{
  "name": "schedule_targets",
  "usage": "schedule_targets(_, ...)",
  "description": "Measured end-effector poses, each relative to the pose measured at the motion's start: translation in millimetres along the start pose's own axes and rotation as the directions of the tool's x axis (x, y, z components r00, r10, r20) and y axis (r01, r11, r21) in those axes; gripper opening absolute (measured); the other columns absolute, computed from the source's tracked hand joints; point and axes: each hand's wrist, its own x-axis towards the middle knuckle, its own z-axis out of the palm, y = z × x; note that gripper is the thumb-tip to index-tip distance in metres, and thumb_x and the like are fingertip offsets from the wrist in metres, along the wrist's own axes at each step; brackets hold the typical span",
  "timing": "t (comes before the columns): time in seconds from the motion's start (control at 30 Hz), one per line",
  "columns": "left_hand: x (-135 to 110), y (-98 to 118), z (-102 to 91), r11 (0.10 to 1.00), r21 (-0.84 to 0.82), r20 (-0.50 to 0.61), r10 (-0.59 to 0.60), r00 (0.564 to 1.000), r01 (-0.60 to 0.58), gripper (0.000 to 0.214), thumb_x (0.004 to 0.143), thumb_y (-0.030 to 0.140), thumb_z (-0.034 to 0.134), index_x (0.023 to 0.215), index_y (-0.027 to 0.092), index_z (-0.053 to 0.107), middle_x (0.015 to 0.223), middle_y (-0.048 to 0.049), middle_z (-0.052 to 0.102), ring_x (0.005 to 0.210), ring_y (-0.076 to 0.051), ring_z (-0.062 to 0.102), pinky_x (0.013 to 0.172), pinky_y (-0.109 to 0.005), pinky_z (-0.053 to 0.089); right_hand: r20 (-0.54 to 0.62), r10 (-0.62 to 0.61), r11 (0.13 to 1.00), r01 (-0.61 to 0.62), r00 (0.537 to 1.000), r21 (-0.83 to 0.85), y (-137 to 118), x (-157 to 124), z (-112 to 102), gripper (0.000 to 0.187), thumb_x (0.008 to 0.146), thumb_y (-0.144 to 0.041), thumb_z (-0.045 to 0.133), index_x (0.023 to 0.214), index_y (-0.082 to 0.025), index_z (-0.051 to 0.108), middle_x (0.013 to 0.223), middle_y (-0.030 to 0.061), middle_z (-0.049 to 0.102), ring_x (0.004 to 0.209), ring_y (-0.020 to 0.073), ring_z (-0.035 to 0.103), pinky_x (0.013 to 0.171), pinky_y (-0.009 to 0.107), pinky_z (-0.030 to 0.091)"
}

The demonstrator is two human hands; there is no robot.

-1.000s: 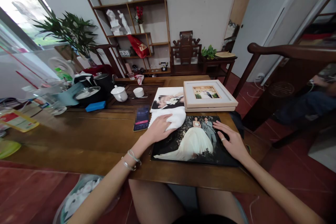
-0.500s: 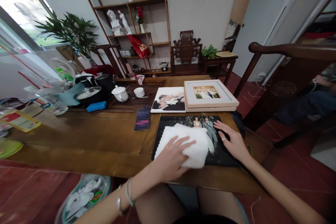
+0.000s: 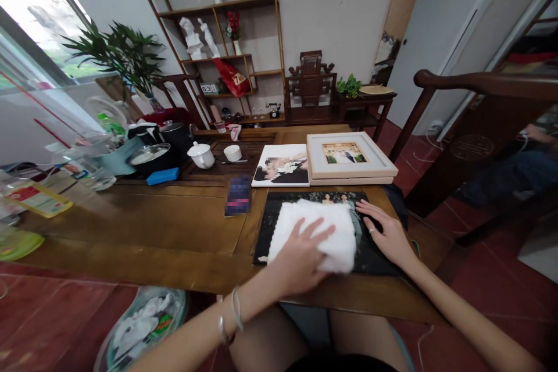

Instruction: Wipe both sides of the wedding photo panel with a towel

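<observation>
A dark photo panel [image 3: 377, 258] of a couple lies flat near the table's front edge. On top of it rests a folded white cloth [image 3: 340, 238] with scalloped edges, covering much of the picture. My left hand [image 3: 300, 253] grips this cloth from above, fingers somewhat spread and pressing it against the panel; its thumb is near the cloth's lower edge. The fingers of my right hand [image 3: 387, 235] are stretched out and lie on the panel's right side, holding nothing.
Behind the panel are a white-backed photo [image 3: 285, 165] and stacked frames [image 3: 379, 165]. A blurred phone-like item [image 3: 238, 195] lies left, with a blue sponge [image 3: 163, 176], a teapot [image 3: 200, 155] and a white cup [image 3: 232, 153] beyond. Below sits a trash bin [image 3: 181, 308]; a wooden chair [image 3: 471, 84] stands right.
My left hand and the white cloth have slid right and slightly away from me across the panel, covering more of the couple and uncovering its lower left corner. My right hand stays put.
</observation>
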Motion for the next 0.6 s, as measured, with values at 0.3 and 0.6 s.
schedule_targets(0.3,18,-9,-10.9,0.997,-0.052,0.041,-0.058,0.998,0.06,0.036,0.093,0.046,0.047,0.104,0.02,0.07,0.149,-0.0046,0.037,0.138,-0.028,0.031,0.11,-0.051,0.027,0.001,-0.012,1.0,0.012,1.0,-0.012,2,-1,0,0.03,0.086,-0.022,0.049,0.109,-0.023,0.069,0.122,0.0074,0.067,0.122,0.0252,0.056,0.106,0.05,0.041)
schedule_targets(0.6,70,-21,4.7,0.984,0.029,-0.013,-0.174,0.985,0.175,0.038,0.094,0.046,0.046,0.115,0.02,0.066,0.149,-0.0066,0.037,0.138,-0.033,0.028,0.107,-0.058,0.027,0.005,0.0,1.0,0.0,1.0,-0.01,2,-1,-1,0.03,0.086,-0.024,0.049,0.108,-0.022,0.069,0.122,0.0085,0.066,0.123,0.0258,0.055,0.106,0.05,0.041)
